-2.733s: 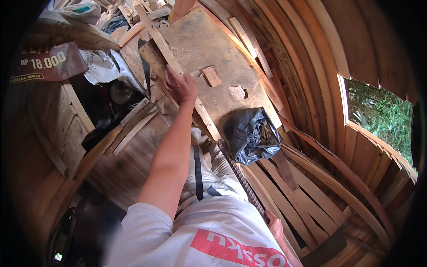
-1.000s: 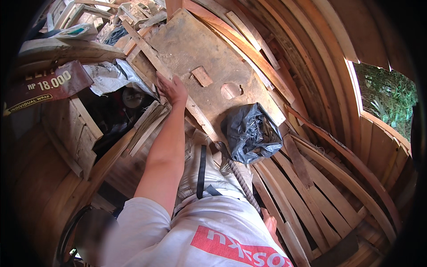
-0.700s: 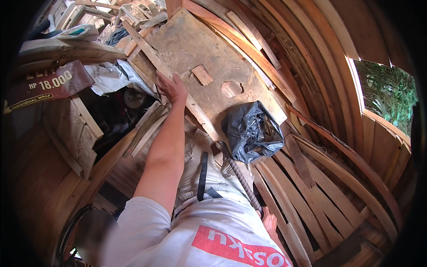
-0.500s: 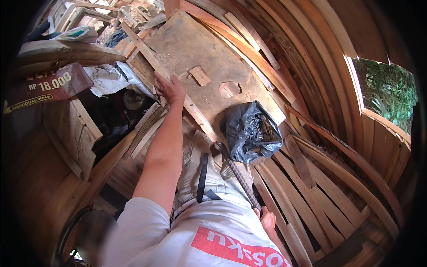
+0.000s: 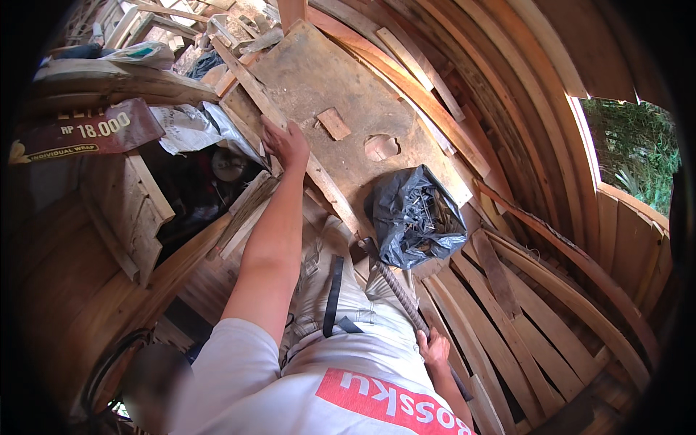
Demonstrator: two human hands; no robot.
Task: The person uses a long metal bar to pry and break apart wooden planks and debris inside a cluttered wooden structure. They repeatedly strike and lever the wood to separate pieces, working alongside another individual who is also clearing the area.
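Presently the left hand (image 5: 288, 147) is gripping a long wooden strip (image 5: 330, 190), its thumb and fingers straddling the width; tightness cannot be told. The strip is lying diagonally along the left side of a plywood board (image 5: 304, 69). The right hand (image 5: 433, 348) is wrapping closed around a ribbed bar (image 5: 400, 291), whose upper end is meeting or nearly meeting the strip's lower end. Just beside, a black plastic bag (image 5: 391, 235) is holding thin dark pieces.

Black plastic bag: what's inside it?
The black plastic bag is open at the top, showing a jumble of thin, dark, nail-like pieces. Anything beneath that top layer is covered, and the bag's dark sides hide the bottom.
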